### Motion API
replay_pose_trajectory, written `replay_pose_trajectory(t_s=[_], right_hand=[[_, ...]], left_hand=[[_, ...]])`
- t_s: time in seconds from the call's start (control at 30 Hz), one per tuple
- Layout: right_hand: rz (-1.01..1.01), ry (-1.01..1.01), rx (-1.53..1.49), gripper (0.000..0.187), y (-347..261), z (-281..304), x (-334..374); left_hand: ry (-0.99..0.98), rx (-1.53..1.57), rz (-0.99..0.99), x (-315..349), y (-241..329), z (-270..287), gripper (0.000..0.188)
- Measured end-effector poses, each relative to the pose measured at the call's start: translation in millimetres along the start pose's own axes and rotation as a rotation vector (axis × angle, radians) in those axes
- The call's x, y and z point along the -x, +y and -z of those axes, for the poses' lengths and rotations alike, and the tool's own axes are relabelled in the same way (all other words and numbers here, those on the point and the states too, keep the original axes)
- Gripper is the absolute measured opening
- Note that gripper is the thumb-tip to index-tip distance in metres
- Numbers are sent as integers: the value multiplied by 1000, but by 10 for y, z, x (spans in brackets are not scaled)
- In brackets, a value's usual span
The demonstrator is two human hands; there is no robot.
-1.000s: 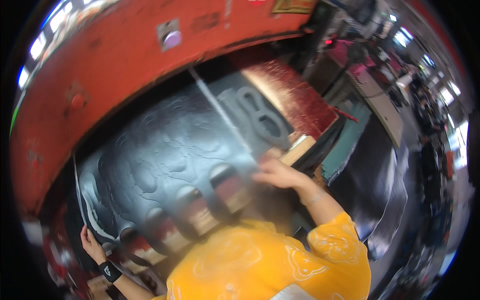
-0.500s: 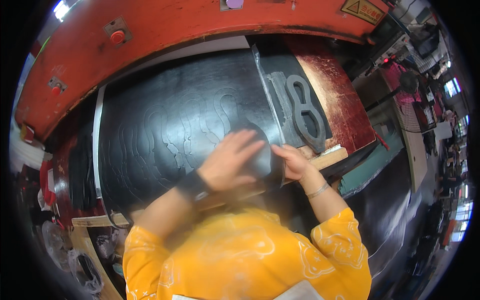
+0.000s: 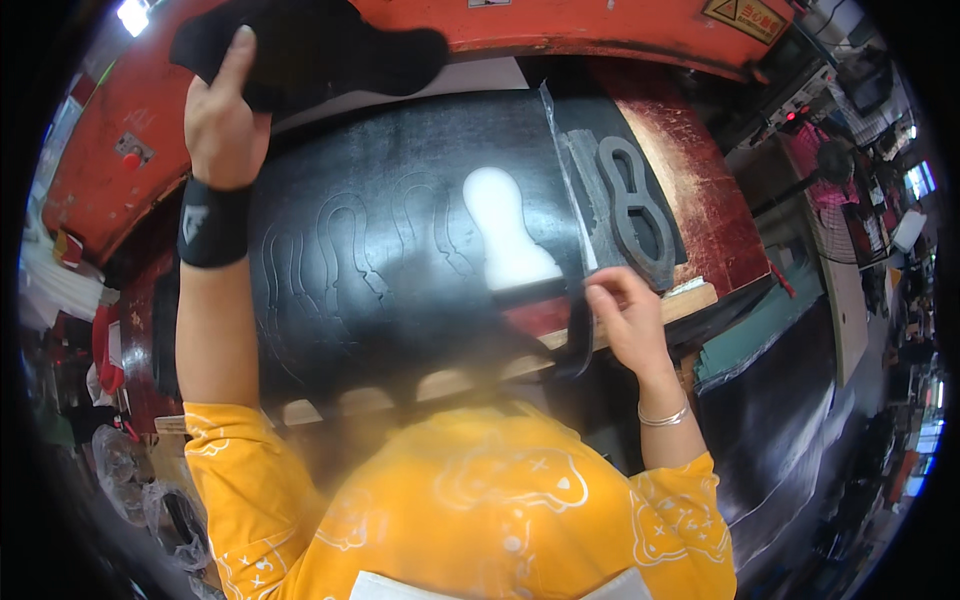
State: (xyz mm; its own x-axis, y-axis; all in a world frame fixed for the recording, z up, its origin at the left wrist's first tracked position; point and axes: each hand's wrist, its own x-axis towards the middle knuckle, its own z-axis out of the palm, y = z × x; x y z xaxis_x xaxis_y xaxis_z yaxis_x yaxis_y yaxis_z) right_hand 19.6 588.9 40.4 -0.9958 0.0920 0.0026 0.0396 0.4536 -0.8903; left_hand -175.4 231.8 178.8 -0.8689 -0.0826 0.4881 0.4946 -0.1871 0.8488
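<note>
At the upper left my left hand (image 3: 226, 135) holds up a black sole-shaped piece (image 3: 330, 55), gripping its end with the thumb on top. Below lies a large black rubber-like sheet (image 3: 430, 130) with several sole outlines cut into it. One sole-shaped opening (image 3: 500, 235) near its right side shows a white surface underneath. My right hand (image 3: 635, 325) pinches the sheet's near right edge, beside that opening. To the right of the sheet, a grey figure-eight-shaped cutting die (image 3: 632, 215) rests on a dark strip of material.
Behind the sheet runs an orange machine beam (image 3: 570, 28) with a red button (image 3: 131, 160) at its left. A worn dark-red board (image 3: 690, 170) extends right, with a wooden rail (image 3: 690, 308) along the near edge. Green sheets (image 3: 760, 330) are stacked lower right.
My left hand has lifted the sole-shaped piece out of the sheet and swung it to the upper left, exposing the white opening. My right hand stays at the sheet's edge.
</note>
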Motion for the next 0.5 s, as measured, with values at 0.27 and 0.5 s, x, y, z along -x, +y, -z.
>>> replay_pose_trajectory(t_s=[0.27,0.5], right_hand=[[-130,-857,-816,30,-50,-709,-484],[-44,-700,-437,26,-152,-652,-274]], left_hand=[[-1306,-786,-168,1756,-658,-236,81],[-986,-536,-192,1676,-872,-185,34]])
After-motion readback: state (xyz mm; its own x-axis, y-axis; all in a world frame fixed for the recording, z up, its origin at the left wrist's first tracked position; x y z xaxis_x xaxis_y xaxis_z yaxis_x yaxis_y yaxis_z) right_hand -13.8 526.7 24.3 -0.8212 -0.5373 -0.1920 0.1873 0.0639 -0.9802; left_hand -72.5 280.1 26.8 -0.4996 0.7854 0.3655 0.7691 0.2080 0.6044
